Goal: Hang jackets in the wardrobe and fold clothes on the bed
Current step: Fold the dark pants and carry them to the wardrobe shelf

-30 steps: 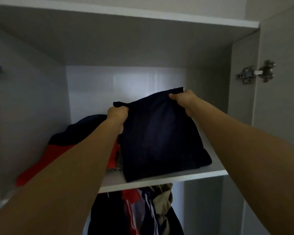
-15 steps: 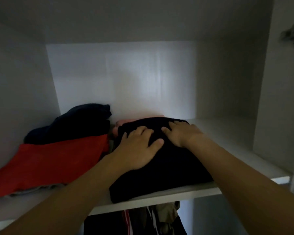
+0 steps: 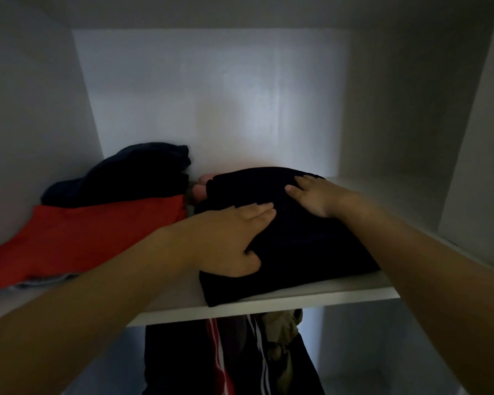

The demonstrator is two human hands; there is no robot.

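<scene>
A: Head view: the folded dark garment (image 3: pixel 291 240) is seen flat on the wardrobe shelf (image 3: pixel 268 305), where a second ago it was held up by its top edge, pinched in both hands.

B: And since half a second ago?

A: The garment is found in about the same place on the shelf. The left hand (image 3: pixel 228 240) has been slid toward the garment's near left corner; the right hand (image 3: pixel 317 195) has been kept on its far upper part.

B: How are the hands set now?

A: Both are laid flat on top of the garment, fingers straight and close together, nothing pinched. The left thumb is pressed against the garment's near left side.

B: What lies around the garment?

A: Its near edge is set at the shelf's front lip. A pink item (image 3: pixel 201 188) is partly covered at the garment's far left corner. To the left of the garment, a red garment (image 3: pixel 92 238) is spread, with a navy garment (image 3: pixel 131 175) piled behind it. Below the shelf, under the garment, hanging clothes (image 3: pixel 248 357) with white and red stripes are seen.
</scene>
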